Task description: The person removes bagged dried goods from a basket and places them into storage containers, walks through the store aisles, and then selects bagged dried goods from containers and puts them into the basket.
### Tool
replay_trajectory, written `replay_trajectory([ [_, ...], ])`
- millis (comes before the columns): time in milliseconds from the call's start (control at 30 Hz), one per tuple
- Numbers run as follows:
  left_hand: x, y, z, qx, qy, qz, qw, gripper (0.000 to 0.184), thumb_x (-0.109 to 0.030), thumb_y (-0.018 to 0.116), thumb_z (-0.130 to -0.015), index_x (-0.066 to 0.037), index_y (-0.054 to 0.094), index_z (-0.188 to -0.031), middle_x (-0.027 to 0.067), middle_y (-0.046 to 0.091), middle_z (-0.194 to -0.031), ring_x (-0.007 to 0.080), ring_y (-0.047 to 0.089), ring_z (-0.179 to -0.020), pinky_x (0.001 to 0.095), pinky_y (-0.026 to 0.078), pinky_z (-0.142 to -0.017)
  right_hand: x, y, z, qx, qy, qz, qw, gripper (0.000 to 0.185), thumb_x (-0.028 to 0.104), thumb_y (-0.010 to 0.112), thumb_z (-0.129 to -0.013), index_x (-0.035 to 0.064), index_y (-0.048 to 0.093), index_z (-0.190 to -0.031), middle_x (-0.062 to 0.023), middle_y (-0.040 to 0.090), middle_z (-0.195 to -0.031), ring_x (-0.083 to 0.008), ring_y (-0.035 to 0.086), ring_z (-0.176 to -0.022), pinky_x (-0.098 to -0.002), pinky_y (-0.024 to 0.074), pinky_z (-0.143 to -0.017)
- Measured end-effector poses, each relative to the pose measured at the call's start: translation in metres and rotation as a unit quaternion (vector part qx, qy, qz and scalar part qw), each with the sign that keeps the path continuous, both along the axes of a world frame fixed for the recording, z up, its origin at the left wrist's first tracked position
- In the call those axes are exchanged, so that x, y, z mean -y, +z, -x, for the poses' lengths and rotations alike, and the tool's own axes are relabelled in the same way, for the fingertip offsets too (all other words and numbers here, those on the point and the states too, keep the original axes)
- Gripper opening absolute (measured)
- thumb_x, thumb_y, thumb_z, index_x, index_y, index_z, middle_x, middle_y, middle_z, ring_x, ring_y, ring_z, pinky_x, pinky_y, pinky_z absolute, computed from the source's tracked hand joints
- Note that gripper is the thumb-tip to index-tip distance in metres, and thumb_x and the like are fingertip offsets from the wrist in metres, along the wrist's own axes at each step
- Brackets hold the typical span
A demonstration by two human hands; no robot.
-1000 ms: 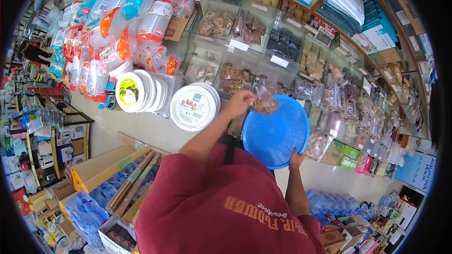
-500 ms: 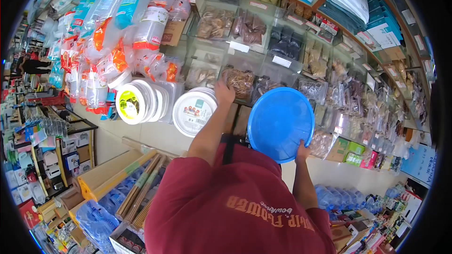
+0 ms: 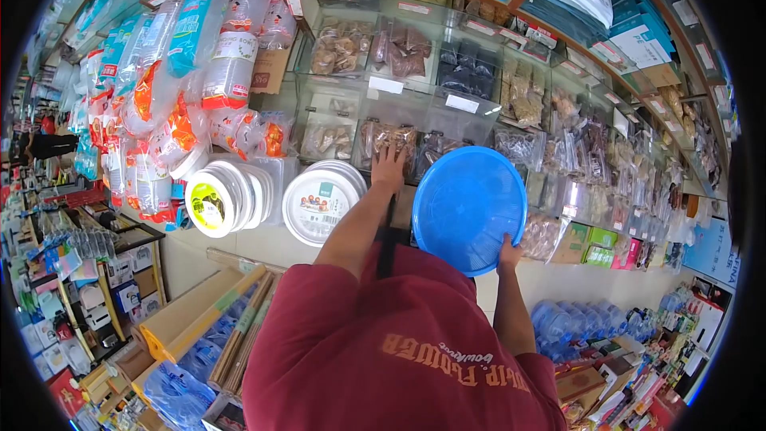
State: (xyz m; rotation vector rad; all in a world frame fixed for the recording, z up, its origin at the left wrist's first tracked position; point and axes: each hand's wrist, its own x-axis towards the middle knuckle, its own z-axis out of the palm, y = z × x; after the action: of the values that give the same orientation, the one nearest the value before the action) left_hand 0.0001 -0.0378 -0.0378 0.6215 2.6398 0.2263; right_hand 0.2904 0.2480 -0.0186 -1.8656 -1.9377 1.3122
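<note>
My left hand (image 3: 388, 169) reaches to the glass display, its fingers spread over the front of a compartment with bagged brown dried goods (image 3: 388, 137). No item shows in its grasp. My right hand (image 3: 509, 252) grips the lower right rim of a round blue plastic basket (image 3: 469, 209), thumb on the inner side. The basket is tilted towards me beside the display, and nothing distinct can be made out in it. Left of my left forearm stands a stack of white round lidded containers (image 3: 322, 204).
Another stack of round containers (image 3: 209, 199) stands further left, below bagged plastic bottles and bowls (image 3: 231, 68). Rolls and sticks (image 3: 195, 311) lie at lower left. Large water bottles (image 3: 558, 323) stand at lower right. Glass bins with dark bagged goods (image 3: 465, 72) line the display.
The small bag of brown goods that my left hand held over the basket has left that hand. My left hand moved left to the compartment and its fingers spread. The basket has shifted slightly.
</note>
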Motion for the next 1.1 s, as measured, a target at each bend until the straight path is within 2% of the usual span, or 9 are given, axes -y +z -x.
replay_trajectory([
  [67, -0.001, -0.007, 0.005, -0.002, -0.004, 0.001, 1.0, 0.071, -0.024, 0.062, -0.081, -0.02, 0.03, -0.144, 0.0108, 0.023, -0.149, 0.031, 0.022, -0.137, 0.0505, 0.024, -0.11, 0.002, 0.004, 0.002, -0.014, -0.002, 0.012, 1.0, 0.042, 0.028, 0.065, -0.085, -0.0078, 0.062, -0.106, -0.0157, 0.067, -0.097, -0.0237, 0.062, -0.085, -0.0364, 0.0484, -0.077],
  [267, -0.016, 0.019, 0.02, 0.046, -0.01, 0.053, 0.997, 0.067, -0.021, 0.059, -0.081, -0.019, 0.032, -0.142, 0.0115, 0.026, -0.147, 0.0348, 0.03, -0.132, 0.0518, 0.026, -0.108, 0.003, 0.006, 0.006, -0.013, -0.012, 0.0, 1.0, 0.041, 0.027, 0.065, -0.085, -0.0087, 0.062, -0.106, -0.016, 0.067, -0.097, -0.0238, 0.063, -0.084, -0.036, 0.0486, -0.076],
  [333, -0.015, 0.011, 0.023, -0.066, 0.011, -0.009, 0.998, 0.065, -0.022, 0.059, -0.08, -0.019, 0.035, -0.14, 0.0117, 0.029, -0.145, 0.0362, 0.033, -0.13, 0.0527, 0.027, -0.106, 0.006, 0.007, 0.004, -0.026, -0.011, -0.008, 1.0, 0.042, 0.027, 0.065, -0.084, -0.009, 0.062, -0.106, -0.0159, 0.067, -0.096, -0.0235, 0.062, -0.083, -0.0359, 0.0487, -0.076],
  [467, -0.014, 0.009, 0.025, -0.025, 0.013, -0.021, 0.999, 0.063, -0.022, 0.06, -0.08, -0.018, 0.038, -0.139, 0.0113, 0.031, -0.144, 0.0352, 0.033, -0.13, 0.0532, 0.03, -0.104, 0.004, 0.008, 0.003, -0.026, -0.005, 0.011, 1.0, 0.042, 0.028, 0.066, -0.084, -0.0087, 0.062, -0.105, -0.0156, 0.066, -0.095, -0.0228, 0.061, -0.082, -0.0357, 0.0483, -0.077],
  [567, -0.019, 0.011, 0.026, 0.015, 0.023, -0.011, 1.0, 0.069, -0.022, 0.064, -0.077, -0.019, 0.035, -0.14, 0.0103, 0.032, -0.143, 0.0371, 0.033, -0.13, 0.0525, 0.036, -0.101, 0.003, 0.009, 0.005, 0.0, -0.003, 0.003, 1.0, 0.042, 0.029, 0.066, -0.084, -0.0081, 0.062, -0.105, -0.0154, 0.066, -0.096, -0.0228, 0.061, -0.083, -0.0355, 0.0482, -0.077],
  [633, -0.024, 0.009, 0.031, 0.057, -0.008, 0.037, 0.998, 0.069, -0.021, 0.063, -0.077, -0.018, 0.035, -0.14, 0.0105, 0.033, -0.142, 0.0376, 0.032, -0.13, 0.0532, 0.038, -0.099, 0.005, 0.009, 0.004, 0.006, 0.002, -0.003, 1.0, 0.042, 0.029, 0.066, -0.084, -0.0077, 0.062, -0.105, -0.0153, 0.066, -0.096, -0.0229, 0.061, -0.083, -0.0354, 0.0482, -0.077],
  [867, -0.034, -0.002, 0.038, 0.048, -0.015, 0.056, 0.997, 0.058, -0.021, 0.06, -0.081, -0.016, 0.04, -0.136, 0.0102, 0.036, -0.138, 0.0349, 0.033, -0.13, 0.0516, 0.035, -0.102, 0.005, 0.016, 0.009, -0.024, -0.022, 0.035, 0.999, 0.041, 0.026, 0.065, -0.085, -0.0077, 0.06, -0.107, -0.0144, 0.065, -0.098, -0.0223, 0.061, -0.084, -0.0353, 0.0482, -0.076],
  [1067, -0.025, -0.002, 0.043, 0.084, 0.008, -0.029, 0.996, 0.054, -0.019, 0.06, -0.08, -0.014, 0.045, -0.132, 0.0122, 0.037, -0.138, 0.0343, 0.035, -0.128, 0.0493, 0.036, -0.102, 0.003, 0.011, 0.007, -0.034, -0.008, 0.042, 0.998, 0.038, 0.025, 0.064, -0.086, -0.0076, 0.061, -0.107, -0.0136, 0.066, -0.097, -0.0212, 0.061, -0.083, -0.0349, 0.0484, -0.074],
  [1100, -0.021, -0.002, 0.035, 0.029, 0.023, -0.062, 0.997, 0.054, -0.02, 0.061, -0.079, -0.013, 0.046, -0.13, 0.0125, 0.037, -0.137, 0.0345, 0.035, -0.128, 0.0495, 0.035, -0.102, 0.004, 0.013, 0.008, -0.03, -0.006, 0.034, 0.999, 0.034, 0.022, 0.062, -0.087, -0.0072, 0.062, -0.105, -0.0129, 0.066, -0.095, -0.0205, 0.062, -0.081, -0.0342, 0.049, -0.073],
])
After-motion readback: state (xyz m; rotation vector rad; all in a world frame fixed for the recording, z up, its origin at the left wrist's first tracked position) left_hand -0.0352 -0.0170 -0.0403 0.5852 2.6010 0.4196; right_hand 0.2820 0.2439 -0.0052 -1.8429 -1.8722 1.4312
